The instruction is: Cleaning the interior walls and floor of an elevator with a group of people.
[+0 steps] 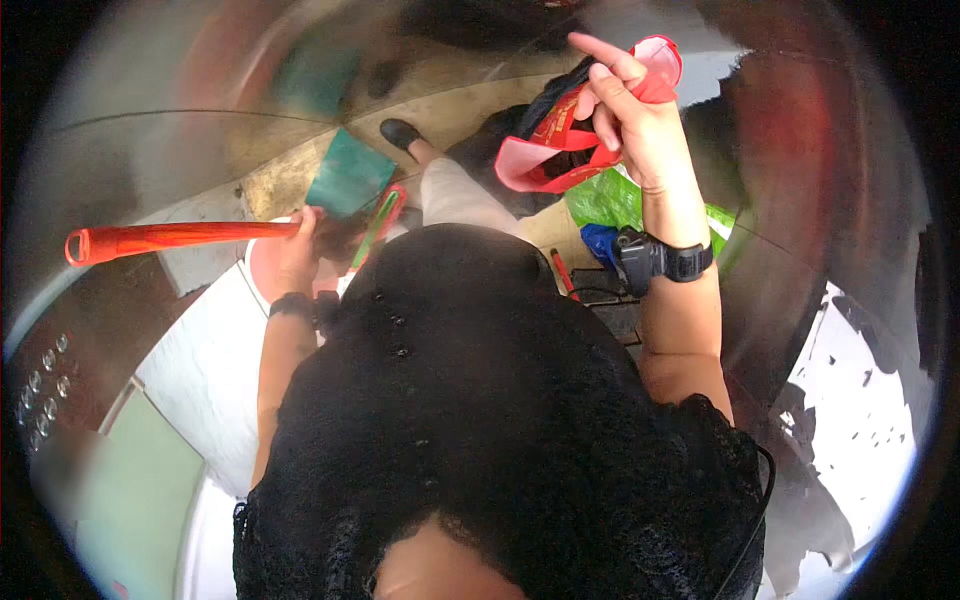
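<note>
My left hand [300, 244] is closed around the end of a long orange-red handle [180, 236], which points out to the left. My right hand [626, 112] is raised at the upper right, its index finger extended. A red bag with printed gold marks [559, 124] and a pale lining hangs at this hand, its strap pinched by the palm. Dark cloth lies against the bag. A green and red object [375, 225] stands just right of my left hand; what it is, I cannot tell.
Below my right hand lie a green plastic bag [604, 199] and a blue item [598, 241]. A teal panel [351, 172] stands beyond my left hand. A white surface [206, 367] is at the left. Near my foot in a dark shoe [400, 134] is worn floor.
</note>
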Motion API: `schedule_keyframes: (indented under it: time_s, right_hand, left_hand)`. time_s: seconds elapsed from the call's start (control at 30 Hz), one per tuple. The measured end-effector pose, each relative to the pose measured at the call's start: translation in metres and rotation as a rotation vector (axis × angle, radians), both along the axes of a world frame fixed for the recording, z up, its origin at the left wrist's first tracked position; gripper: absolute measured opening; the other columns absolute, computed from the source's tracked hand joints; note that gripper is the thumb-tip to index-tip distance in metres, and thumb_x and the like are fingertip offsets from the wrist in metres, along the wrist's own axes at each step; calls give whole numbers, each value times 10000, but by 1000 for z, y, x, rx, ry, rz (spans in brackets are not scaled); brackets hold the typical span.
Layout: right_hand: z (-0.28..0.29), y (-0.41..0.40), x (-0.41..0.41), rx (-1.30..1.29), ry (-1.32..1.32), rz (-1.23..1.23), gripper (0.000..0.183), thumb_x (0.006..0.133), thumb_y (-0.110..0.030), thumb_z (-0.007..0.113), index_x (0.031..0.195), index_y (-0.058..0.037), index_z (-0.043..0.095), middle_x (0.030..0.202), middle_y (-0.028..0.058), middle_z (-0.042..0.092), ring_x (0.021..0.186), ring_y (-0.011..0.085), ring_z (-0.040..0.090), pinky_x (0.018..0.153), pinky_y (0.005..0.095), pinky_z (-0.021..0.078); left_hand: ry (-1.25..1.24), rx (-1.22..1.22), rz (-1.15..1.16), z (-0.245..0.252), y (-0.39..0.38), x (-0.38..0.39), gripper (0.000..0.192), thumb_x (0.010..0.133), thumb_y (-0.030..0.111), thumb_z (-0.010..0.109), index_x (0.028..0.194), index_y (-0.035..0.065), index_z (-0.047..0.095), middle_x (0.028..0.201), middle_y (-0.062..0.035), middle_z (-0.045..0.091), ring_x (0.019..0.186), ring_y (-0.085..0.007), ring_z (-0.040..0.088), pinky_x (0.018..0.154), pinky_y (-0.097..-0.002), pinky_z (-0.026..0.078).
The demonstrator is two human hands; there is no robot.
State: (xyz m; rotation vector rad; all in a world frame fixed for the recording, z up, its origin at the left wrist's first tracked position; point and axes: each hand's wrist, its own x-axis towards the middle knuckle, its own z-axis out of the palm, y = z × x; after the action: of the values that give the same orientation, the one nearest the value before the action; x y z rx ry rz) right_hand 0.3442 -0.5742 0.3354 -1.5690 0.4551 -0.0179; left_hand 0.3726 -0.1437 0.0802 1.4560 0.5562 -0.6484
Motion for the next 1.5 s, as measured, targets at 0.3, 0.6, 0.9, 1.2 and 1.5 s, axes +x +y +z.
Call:
schedule_keyframes:
  time_s: [0.3,0.6,0.9,1.2,1.5]
  right_hand:
    - [-21,61,17,-172,335,445,247,842,-259,571,873,-17,613,610,41,597,445,93,488,419,225,363]
    - [-20,187,61,-802,-230,1056,166,672,-178,614,654,-13,619,666,208,584,637,380,587,537,457,451]
    - [-50,290,74,-112,279,748,503,828,-451,516,998,9,631,1152,276,531,1178,389,433,949,449,360]
    - [-33,221,98,-35,85,995,520,806,-520,541,820,-12,654,799,134,655,780,270,613,716,397,454]
    - [-367,-54,4,-810,759,-310,388,717,-291,637,961,11,644,1044,236,596,998,363,568,805,403,489]
  left_hand:
    - [-35,-137,14,103,-41,-9,427,878,324,594,1180,27,545,856,3,536,824,-101,526,753,-249,446]
    - [-79,-332,-60,116,-28,-28,331,828,134,643,1111,22,513,933,-75,580,849,-200,591,728,-307,490]
    - [-160,-364,-14,134,-10,-10,465,730,34,707,1152,-38,525,1127,-128,587,987,-222,590,879,-333,473]
    - [-134,-171,107,152,1,17,211,884,253,586,958,58,553,978,-82,610,905,-227,598,824,-382,487]
    - [48,33,160,188,9,21,335,859,392,590,937,72,532,1004,-79,586,1005,-231,532,922,-412,396]
